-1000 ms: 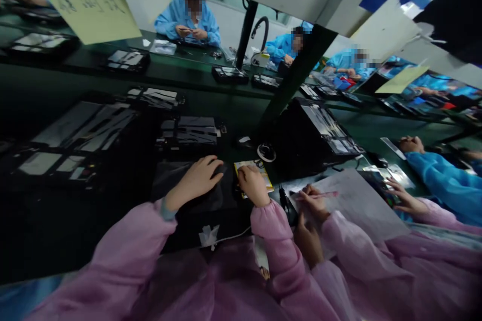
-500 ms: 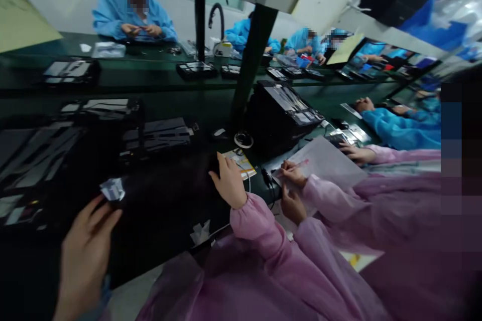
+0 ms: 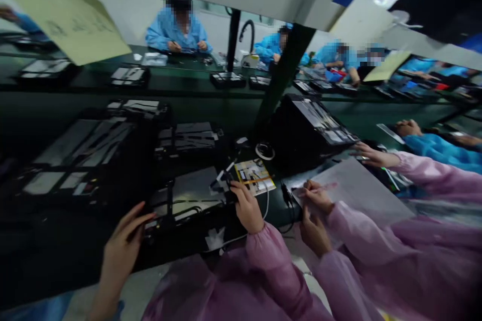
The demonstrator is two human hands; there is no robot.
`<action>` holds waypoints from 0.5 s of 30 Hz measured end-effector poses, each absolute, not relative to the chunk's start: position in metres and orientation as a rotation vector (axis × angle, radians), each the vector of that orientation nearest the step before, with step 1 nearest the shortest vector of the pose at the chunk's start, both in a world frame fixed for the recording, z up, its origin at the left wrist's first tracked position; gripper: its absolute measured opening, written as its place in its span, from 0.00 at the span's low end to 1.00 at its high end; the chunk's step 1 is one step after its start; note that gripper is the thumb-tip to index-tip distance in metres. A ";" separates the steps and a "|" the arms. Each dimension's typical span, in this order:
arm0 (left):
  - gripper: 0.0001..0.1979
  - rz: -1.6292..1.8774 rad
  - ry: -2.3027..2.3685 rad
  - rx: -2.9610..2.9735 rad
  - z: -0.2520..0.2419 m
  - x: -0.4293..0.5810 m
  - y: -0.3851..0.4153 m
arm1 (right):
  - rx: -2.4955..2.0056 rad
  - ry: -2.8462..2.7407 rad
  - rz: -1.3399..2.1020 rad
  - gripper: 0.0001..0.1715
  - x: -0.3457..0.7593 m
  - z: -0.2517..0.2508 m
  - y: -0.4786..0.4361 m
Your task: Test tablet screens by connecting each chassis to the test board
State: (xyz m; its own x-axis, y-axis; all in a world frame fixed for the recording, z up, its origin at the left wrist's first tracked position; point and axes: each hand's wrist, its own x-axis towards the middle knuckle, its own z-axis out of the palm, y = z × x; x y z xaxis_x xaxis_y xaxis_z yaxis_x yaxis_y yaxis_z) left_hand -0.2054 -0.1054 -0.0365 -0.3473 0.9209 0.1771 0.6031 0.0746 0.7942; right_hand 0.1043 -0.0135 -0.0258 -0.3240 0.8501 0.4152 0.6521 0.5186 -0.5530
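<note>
My left hand is at the left end of a black tray, its long fingers along the edge. On the tray's right end rest the fingers of my right hand, which comes out of a pink sleeve. A flat grey panel and thin strips lie in the tray between my hands. Small black-and-white pieces stick up near my right fingertips. The undersides of both grips are hidden in shadow. A yellow-edged printed card lies just beyond my right hand.
Stacked trays of flat parts stand left, with another stack behind right. At my right a co-worker in pink holds a pen over a white sheet. A white cable, a dark post and hanging yellow paper are nearby.
The view has swung left, so the bench appears farther right. Between my hands, a dark surface showed before; now the tray's grey panel is visible. The silvery piece by my left fingertips is out of sight.
</note>
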 end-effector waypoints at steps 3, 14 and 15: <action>0.15 1.057 2.015 1.500 -0.057 -0.208 -0.110 | -1.203 -2.241 0.338 0.38 0.112 -0.047 -0.021; 0.31 1.457 1.719 0.442 -0.028 -0.184 -0.097 | -1.303 -2.184 0.486 0.27 0.097 -0.047 -0.011; 0.30 1.418 1.684 0.378 -0.026 -0.183 -0.095 | -1.281 -2.177 0.503 0.27 0.097 -0.050 -0.010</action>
State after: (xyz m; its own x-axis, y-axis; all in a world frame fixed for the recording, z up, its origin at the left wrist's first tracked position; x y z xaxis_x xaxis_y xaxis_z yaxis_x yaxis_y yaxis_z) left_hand -0.1827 -0.0948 -0.0257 -0.5695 0.7064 -0.4203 -0.2939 0.3025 0.9067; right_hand 0.0973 -0.0098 -0.0496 -0.3878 0.8799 0.2745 0.6705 0.4737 -0.5710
